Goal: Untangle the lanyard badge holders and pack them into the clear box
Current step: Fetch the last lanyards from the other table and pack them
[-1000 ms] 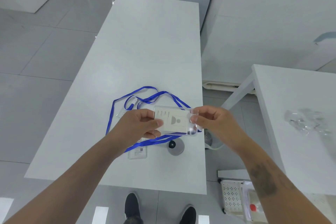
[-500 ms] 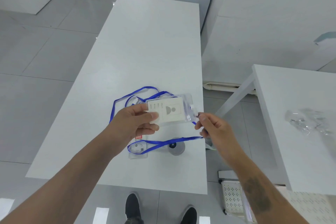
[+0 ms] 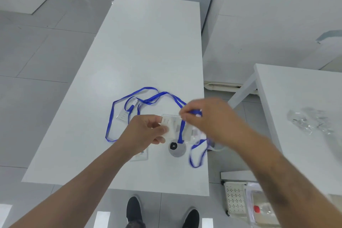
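Just below centre of frame, over the near end of the white table (image 3: 148, 52), the left hand (image 3: 146, 131) pinches the left edge of a clear badge holder (image 3: 175, 128) w/ thumb & fingers, holding it just above the tabletop. The right hand (image 3: 205, 116) sits right of centre, fingertips pinched on the blue lanyard (image 3: 182, 126) near its clip end; one strand drops across the face of the holder, another loop dangles lower right, past the table edge. The rest of the ribbon sprawls in loops towards centre-left, tangled round a second holder (image 3: 127, 113) lying flat; a third (image 3: 141, 154) peeks out under the left wrist, beside a small grey disc (image 3: 177, 148). No clear box I can be sure of in view. The holder looks light, thin, flexible plastic, prob. slick, so best gripped by an edge or at the clip; the ribbon is limp, snags easily, better drawn out slowly than yanked. Compared w/ half a sec ago: the right hand has come up from the holder's lower right corner to above it, carrying the strap over the front, & the holder sits further right & blurred
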The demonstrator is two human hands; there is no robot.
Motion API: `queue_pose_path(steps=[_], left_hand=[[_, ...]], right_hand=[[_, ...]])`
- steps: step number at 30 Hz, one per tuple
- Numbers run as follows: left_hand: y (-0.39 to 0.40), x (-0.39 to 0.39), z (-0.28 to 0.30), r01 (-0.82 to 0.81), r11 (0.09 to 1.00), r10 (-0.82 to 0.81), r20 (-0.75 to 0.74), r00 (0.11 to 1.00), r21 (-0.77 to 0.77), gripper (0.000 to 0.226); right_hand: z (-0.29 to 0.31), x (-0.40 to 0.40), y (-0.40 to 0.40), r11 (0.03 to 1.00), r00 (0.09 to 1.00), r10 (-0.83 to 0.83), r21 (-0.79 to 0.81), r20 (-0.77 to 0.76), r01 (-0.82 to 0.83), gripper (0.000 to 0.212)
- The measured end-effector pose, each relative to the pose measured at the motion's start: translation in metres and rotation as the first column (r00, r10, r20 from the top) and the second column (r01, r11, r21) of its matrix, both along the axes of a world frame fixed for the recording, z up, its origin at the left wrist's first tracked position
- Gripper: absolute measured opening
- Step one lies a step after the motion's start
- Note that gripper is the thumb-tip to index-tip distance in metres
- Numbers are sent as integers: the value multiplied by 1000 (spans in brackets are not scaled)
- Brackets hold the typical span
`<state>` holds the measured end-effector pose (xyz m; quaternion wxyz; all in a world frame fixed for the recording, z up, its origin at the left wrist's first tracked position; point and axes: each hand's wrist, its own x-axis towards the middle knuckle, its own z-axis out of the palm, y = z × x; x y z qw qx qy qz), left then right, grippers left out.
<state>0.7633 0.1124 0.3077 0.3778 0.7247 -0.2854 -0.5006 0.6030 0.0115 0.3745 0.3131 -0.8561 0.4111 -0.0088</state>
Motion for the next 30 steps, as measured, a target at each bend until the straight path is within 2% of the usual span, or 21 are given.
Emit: queue_pose_path(steps=[3, 5, 7, 9, 10, 12, 15, 18, 20, 22, 25, 28, 30], left_hand=[[7, -5, 1, 109, 993, -105, -91, 990, 37, 10], [11, -8, 2, 120, 992, -110, -196, 974, 38, 10], [14, -9, 5, 54, 999, -50, -323, 945, 1, 10], [13, -8, 6, -59, 998, 42, -418, 908, -29, 13], [11, -7, 6, -123, 992, 99, -438, 894, -27, 14], [7, -5, 1, -218, 976, 199, -402, 894, -3, 6], [5, -5, -10, -267, 963, 269, -199, 942, 39, 18], [7, -10, -13, -163, 986, 162, 29, 986, 34, 15], [11, -14, -13, -77, 996, 75, 45, 996, 41, 12], [14, -21, -11, 17, 998, -17, 0, 1000, 65, 10], [18, -32, -5, 146, 987, -135, -140, 981, 74, 5], [20, -43, -2, 75, 997, -60, -321, 945, 35, 7], [18, -52, 0, -42, 999, 48, -428, 903, 23, 11]], right_hand=[[-3, -6, -35, 975, 964, -146, 197, 221, 102, 5], [-21, -12, -48, 937, 922, -258, 308, 289, 166, 6], [-44, -18, -45, 905, 914, -311, 374, 260, 202, 17], [-68, -21, -25, 888, 934, -315, 399, 170, 227, 36], [-77, -21, -9, 886, 946, -306, 395, 106, 242, 38], [-83, -19, 26, 902, 970, -238, 379, 42, 205, 33], [-73, -23, 61, 972, 1000, 1, 234, 27, -8, 27], [-47, -27, 59, 991, 990, 130, 33, -57, -129, 28], [-29, -28, 47, 994, 994, 109, 5, 25, -109, 27], [-17, -34, 24, 996, 982, -39, 85, 184, 24, 20], [-25, -46, -14, 938, 891, -302, 273, 339, 214, 14], [-59, -64, -26, 861, 863, -420, 423, 281, 281, 15], [-82, -78, -10, 861, 917, -361, 439, 170, 258, 23]])
